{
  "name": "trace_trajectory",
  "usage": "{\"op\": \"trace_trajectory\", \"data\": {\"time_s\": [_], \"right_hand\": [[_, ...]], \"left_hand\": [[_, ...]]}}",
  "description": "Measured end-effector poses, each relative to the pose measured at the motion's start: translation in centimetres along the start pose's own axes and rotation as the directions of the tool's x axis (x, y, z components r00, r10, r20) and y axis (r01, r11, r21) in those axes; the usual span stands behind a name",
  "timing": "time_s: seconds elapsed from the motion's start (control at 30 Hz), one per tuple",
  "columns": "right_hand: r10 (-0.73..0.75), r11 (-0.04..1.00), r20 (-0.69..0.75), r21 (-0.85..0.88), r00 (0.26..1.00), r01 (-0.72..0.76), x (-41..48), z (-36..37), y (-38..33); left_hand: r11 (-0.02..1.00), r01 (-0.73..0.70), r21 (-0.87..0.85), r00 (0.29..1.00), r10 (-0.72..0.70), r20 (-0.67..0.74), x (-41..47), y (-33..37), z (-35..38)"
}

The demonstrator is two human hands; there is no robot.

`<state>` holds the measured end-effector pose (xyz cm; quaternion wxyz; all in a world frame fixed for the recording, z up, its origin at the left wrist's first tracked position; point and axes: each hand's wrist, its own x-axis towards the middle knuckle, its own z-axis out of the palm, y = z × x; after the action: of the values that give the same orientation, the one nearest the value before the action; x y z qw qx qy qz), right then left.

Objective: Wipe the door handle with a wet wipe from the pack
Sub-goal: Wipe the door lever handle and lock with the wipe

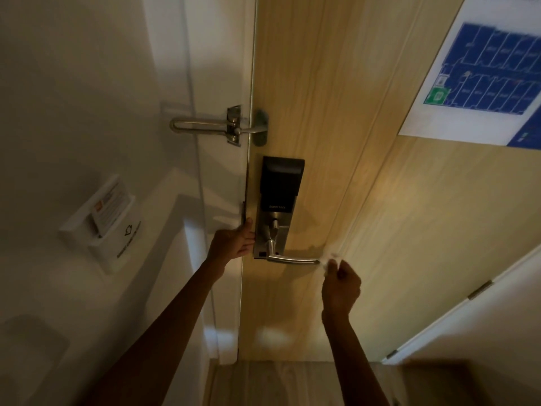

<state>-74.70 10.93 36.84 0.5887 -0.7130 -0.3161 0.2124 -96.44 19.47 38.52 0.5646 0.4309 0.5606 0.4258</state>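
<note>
A silver lever door handle (pixel 292 259) sticks out to the right from a metal lock plate (pixel 270 230) on the wooden door (pixel 336 112). My right hand (pixel 341 284) is closed around a white wet wipe (pixel 329 257), which touches the free end of the lever. My left hand (pixel 234 241) lies flat and open against the door's edge, just left of the lock plate, holding nothing. The wipe pack is out of view.
A black electronic lock cover (pixel 281 180) sits above the handle. Higher up, a metal swing-bar door guard (pixel 216 126) spans the gap between door and frame. A white key-card holder (pixel 102 224) hangs on the left wall. A blue floor-plan poster (pixel 483 71) is on the door's upper right.
</note>
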Motion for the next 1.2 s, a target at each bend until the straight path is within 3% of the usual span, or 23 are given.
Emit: {"op": "trace_trajectory", "data": {"time_s": [0.03,0.1,0.2,0.33,0.47,0.57,0.63,0.83,0.93,1.1,1.13,1.2], "right_hand": [[-0.180,0.979,-0.001,-0.095,0.984,0.179,0.2,0.0,-0.6],[-0.401,0.869,0.169,-0.240,0.900,0.432,0.6,0.7,-1.1],[-0.486,0.606,0.435,-0.457,0.758,0.651,0.5,2.4,0.6],[-0.544,0.418,0.570,-0.452,0.616,0.788,-1.2,4.3,0.8],[-0.533,0.426,0.639,-0.363,0.554,0.829,-2.1,5.4,-0.3],[-0.566,0.262,0.707,-0.334,0.424,0.905,-0.1,3.6,0.5],[-0.550,0.225,0.712,-0.377,0.436,0.899,2.2,1.8,0.6],[-0.437,0.362,0.691,-0.450,0.575,0.816,1.4,2.9,-0.7],[-0.410,0.394,0.726,-0.404,0.552,0.825,-0.8,5.3,-1.1],[-0.424,0.279,0.807,-0.316,0.411,0.907,1.9,3.4,-0.7],[-0.430,0.283,0.799,-0.324,0.421,0.903,2.9,2.6,-0.5],[-0.465,0.381,0.724,-0.355,0.509,0.854,4.6,0.8,0.4]], "left_hand": [[1.000,0.000,0.001,1.000,0.000,-0.004,0.0,0.0,0.0],[1.000,-0.006,0.006,1.000,0.006,-0.007,-0.2,-0.1,0.0],[1.000,-0.014,0.021,1.000,0.014,0.001,-0.3,0.0,0.1],[1.000,-0.005,0.011,1.000,0.005,-0.001,-0.2,0.2,0.0],[1.000,0.004,-0.010,1.000,-0.004,-0.004,-0.2,0.1,-0.2],[1.000,0.006,-0.017,1.000,-0.006,0.000,-0.2,0.1,-0.1],[1.000,-0.005,-0.015,1.000,0.005,-0.004,-0.3,0.1,0.0],[1.000,-0.029,-0.002,1.000,0.029,-0.002,-0.2,0.1,0.0],[1.000,-0.012,-0.013,1.000,0.012,-0.006,-0.2,0.3,0.0],[1.000,-0.015,0.006,1.000,0.015,-0.023,-0.6,0.3,0.1],[1.000,-0.019,0.007,1.000,0.019,-0.024,-0.7,0.3,0.0],[1.000,-0.025,-0.003,0.999,0.025,-0.021,-0.9,0.2,0.0]]}}
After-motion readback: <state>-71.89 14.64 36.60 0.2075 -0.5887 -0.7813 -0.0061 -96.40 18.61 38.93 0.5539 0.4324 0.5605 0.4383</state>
